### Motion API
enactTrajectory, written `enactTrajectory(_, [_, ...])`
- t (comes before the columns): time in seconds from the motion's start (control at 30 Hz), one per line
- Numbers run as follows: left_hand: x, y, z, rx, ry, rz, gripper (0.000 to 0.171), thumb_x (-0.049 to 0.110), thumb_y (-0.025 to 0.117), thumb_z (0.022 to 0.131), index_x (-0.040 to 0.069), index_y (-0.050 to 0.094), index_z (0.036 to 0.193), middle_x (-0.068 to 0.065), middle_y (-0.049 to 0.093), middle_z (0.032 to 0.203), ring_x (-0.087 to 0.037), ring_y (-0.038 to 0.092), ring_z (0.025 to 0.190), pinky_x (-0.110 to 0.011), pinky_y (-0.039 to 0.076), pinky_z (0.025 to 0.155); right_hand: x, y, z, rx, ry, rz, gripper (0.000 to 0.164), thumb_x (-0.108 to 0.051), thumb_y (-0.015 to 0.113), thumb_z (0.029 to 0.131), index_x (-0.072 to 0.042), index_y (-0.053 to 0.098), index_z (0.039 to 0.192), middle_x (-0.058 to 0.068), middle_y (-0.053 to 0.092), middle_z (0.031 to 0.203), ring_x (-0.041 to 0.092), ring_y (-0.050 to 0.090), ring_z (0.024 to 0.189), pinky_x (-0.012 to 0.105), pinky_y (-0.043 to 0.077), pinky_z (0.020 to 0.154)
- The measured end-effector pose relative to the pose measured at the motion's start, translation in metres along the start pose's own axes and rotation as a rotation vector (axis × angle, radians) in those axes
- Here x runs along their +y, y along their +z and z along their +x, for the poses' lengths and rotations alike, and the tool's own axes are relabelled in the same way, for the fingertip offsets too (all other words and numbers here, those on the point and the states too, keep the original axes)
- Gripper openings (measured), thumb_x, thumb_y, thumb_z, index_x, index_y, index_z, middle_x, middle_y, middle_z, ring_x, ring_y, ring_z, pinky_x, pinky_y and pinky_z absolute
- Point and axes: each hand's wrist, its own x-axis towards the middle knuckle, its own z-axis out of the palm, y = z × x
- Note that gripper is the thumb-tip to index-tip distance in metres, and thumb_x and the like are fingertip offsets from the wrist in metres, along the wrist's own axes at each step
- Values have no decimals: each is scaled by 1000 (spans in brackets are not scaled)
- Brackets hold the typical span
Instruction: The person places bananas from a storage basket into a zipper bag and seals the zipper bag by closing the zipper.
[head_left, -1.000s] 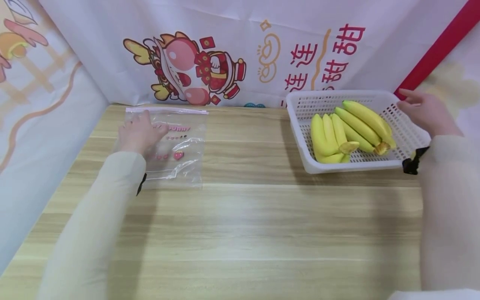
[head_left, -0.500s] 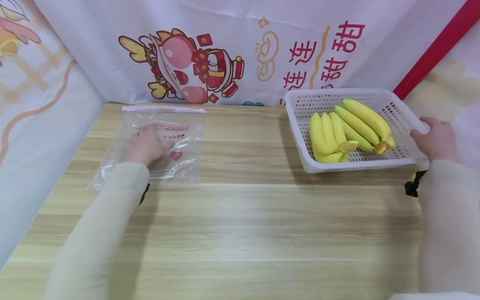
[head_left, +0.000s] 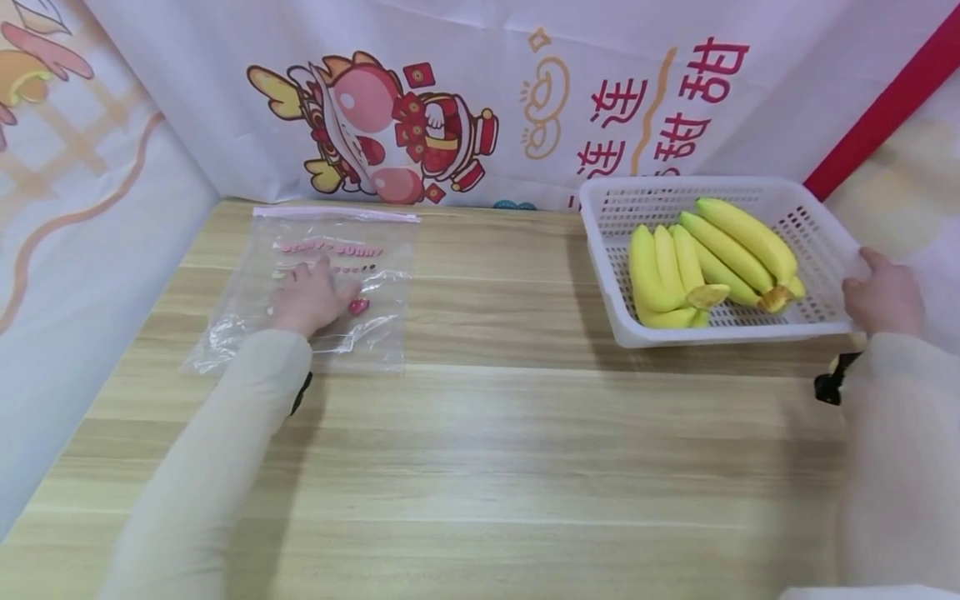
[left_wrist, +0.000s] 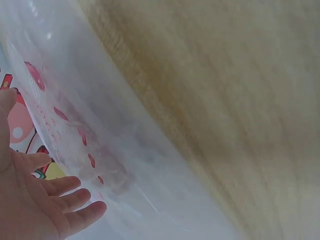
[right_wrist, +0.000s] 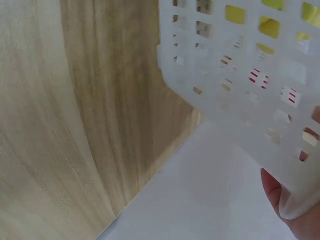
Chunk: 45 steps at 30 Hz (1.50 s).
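Observation:
On the left of the table lies a clear zip bag [head_left: 375, 342] with pink lettering and a pink zip strip. My left hand [head_left: 307, 296] is over the bag with fingers spread; the left wrist view shows the hand [left_wrist: 40, 205] palm-side, fingers loosely extended beside the plastic. Whether they touch it I cannot tell. At the right, my right hand [head_left: 885, 296] grips the right rim of a white plastic basket [head_left: 611, 312]. In the right wrist view the basket wall [right_wrist: 225, 110] hides part of that hand [right_wrist: 305, 222]. Two bunches of bananas [head_left: 663, 275] lie inside the basket.
The wooden table [head_left: 480, 467] ends at a printed white cloth [head_left: 525, 108] hanging behind the bag and basket. Another cloth [head_left: 97, 275] closes off the left side. Bare wood lies between bag and basket.
My right hand has come down from above the basket's far right corner onto its right rim. My left hand has shifted slightly right and nearer over the bag.

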Motion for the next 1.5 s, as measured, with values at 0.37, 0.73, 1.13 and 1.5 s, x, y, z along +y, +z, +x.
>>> enactTrajectory(0.37, [0, 13, -2, -110, -14, 1, 98, 67, 34, 91, -6, 4, 149, -42, 6, 148, -61, 11, 135, -70, 16, 111, -1, 2, 1, -10, 57, -53, 62, -12, 28, 95, -3, 4, 151, 43, 26, 136, 52, 33, 110, 66, 34, 94])
enactTrajectory(0.73, [-4, 18, -5, -236, 33, -18, 94, 65, 20, 94, -3, -17, 148, -34, -31, 147, -57, -25, 136, -71, -9, 111, 5, 6, 2, 9, 51, -62, 65, -20, 31, 94, 0, 5, 151, 43, 28, 128, 52, 35, 103, 67, 34, 86])
enactTrajectory(1.13, [-15, 18, -6, -254, 54, -34, 95, 65, 22, 94, -2, -18, 148, -31, -34, 147, -55, -26, 136, -71, -12, 109, -4, 12, 3, 29, 81, -63, 64, -1, 31, 92, -4, 7, 152, 40, 29, 131, 49, 33, 103, 64, 35, 89])
enactTrajectory(1.5, [-18, 15, -4, -253, 127, -14, 92, 60, 30, 96, -1, -12, 150, -32, -28, 150, -56, -22, 138, -72, -9, 109, -1, 13, 5, 43, 93, -58, 67, 1, 30, 90, -3, 7, 152, 41, 27, 133, 50, 33, 105, 65, 37, 87])
